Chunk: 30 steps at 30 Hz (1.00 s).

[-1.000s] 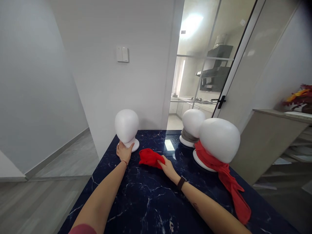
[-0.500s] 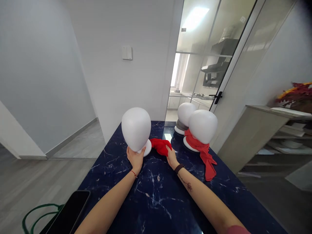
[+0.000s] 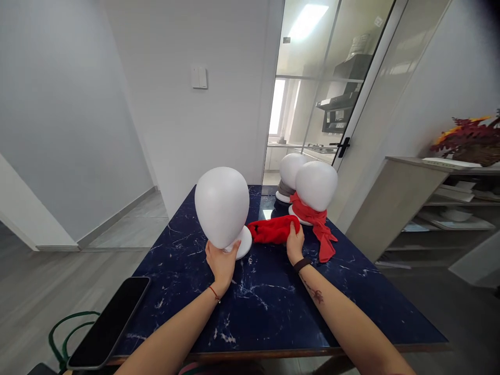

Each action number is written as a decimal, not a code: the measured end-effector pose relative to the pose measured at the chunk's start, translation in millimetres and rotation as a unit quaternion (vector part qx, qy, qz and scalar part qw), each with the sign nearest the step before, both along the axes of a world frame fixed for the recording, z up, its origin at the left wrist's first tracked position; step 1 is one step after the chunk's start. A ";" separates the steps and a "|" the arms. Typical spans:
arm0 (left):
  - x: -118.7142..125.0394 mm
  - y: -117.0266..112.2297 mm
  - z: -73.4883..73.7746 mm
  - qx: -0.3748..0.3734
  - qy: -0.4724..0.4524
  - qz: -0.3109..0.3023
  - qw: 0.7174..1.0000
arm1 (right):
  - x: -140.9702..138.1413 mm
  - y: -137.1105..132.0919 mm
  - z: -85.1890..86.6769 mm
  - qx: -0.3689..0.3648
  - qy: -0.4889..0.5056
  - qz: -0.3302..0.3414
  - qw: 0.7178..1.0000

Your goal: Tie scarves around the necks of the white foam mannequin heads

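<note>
My left hand (image 3: 222,263) is wrapped round the neck of a bare white mannequin head (image 3: 222,206), just above its round white base (image 3: 242,242), on the dark blue marbled table (image 3: 269,307). My right hand (image 3: 295,242) grips one end of a loose red scarf (image 3: 272,229) that lies on the table to the right of that head. Behind it stands a second white head (image 3: 316,185) with a red scarf tied round its neck (image 3: 317,225). A third white head with a grey scarf (image 3: 288,171) stands furthest back.
A black phone (image 3: 111,321) lies at the table's near left corner, beside a green cord (image 3: 66,333) hanging over the floor. A glass door is behind the table. A grey shelf unit (image 3: 414,203) with dried flowers (image 3: 466,138) stands to the right.
My left hand has drawn the bare head nearer along the table. My right hand has pulled the loose red scarf out longer and to the right. The camera has backed away.
</note>
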State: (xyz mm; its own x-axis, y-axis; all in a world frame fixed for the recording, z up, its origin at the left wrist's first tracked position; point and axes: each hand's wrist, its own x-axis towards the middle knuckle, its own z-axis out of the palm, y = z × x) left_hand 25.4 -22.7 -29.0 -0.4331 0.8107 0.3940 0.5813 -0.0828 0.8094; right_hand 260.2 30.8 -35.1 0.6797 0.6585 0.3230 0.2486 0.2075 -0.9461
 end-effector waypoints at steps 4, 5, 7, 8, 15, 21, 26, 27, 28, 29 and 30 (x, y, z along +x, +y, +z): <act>-5.4 8.7 0.3 0.006 0.028 0.034 0.999 | 11.0 0.2 -1.0 -0.082 -0.107 0.046 0.990; -5.8 12.3 1.0 0.006 0.032 0.040 0.999 | 11.8 -0.4 -0.6 -0.093 -0.126 0.047 0.987; -5.0 20.6 2.9 0.007 0.039 0.048 0.998 | 10.4 -3.6 3.4 -0.080 -0.183 0.012 0.980; -3.9 25.1 4.1 0.007 0.042 0.050 0.998 | 8.3 -6.3 7.1 -0.059 -0.230 -0.011 0.971; 6.7 43.9 7.0 -0.024 0.075 0.071 0.994 | -19.8 -28.3 25.0 0.018 -0.529 0.247 0.812; 3.9 44.5 6.9 -0.041 0.086 0.063 0.993 | -25.5 -19.5 5.1 -0.090 -0.506 0.217 0.830; 4.9 14.3 15.5 -0.030 -0.024 0.046 0.998 | -17.4 -22.6 19.2 0.050 -0.359 0.075 0.929; 9.1 3.4 16.0 -0.014 -0.046 0.031 0.998 | -15.9 -25.6 24.4 0.076 -0.341 0.032 0.937; 14.8 -8.0 15.7 0.016 -0.056 -0.006 0.998 | -15.0 -29.0 29.1 0.098 -0.330 -0.001 0.939; 21.4 -19.0 14.8 0.044 -0.061 -0.070 0.995 | -15.0 -32.8 32.9 0.117 -0.326 -0.017 0.938; 28.3 -28.5 13.4 0.062 -0.057 -0.158 0.984 | -16.2 -37.3 35.3 0.138 -0.331 -0.011 0.933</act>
